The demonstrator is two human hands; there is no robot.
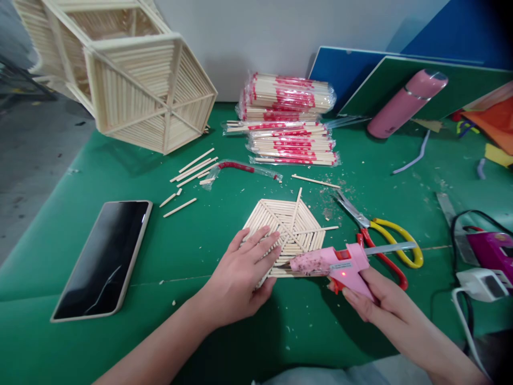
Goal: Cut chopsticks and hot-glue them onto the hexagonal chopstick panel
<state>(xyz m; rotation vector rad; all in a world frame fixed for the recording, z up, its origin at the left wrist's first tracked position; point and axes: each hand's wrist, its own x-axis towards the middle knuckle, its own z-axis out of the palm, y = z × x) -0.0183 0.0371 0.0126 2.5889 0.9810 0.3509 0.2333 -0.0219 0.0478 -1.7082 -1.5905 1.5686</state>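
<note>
A hexagonal panel of wooden sticks [306, 216] lies on the green table, with crossing sticks on its face. Two of these poke out past its far and right edges. My left hand [244, 270] holds the panel's left side, fingers over the top and thumb at the near edge, hiding that part. In my right hand [377, 299] is a pink hot glue gun [331, 262], gripped by its handle. Its nozzle points left, close to the panel and my left fingertips; whether it touches is unclear. A clear glue stick [393, 247] juts from its back, and a small red light glows.
Scissors [364, 220] with red and yellow handles lie behind the glue gun. A phone [104, 256] is at left, below a large stick-built frame [140, 91]. Wrapped chopsticks [292, 141] and a pink flask [406, 104] are at the back. Cabled plugs [481, 283] sit right.
</note>
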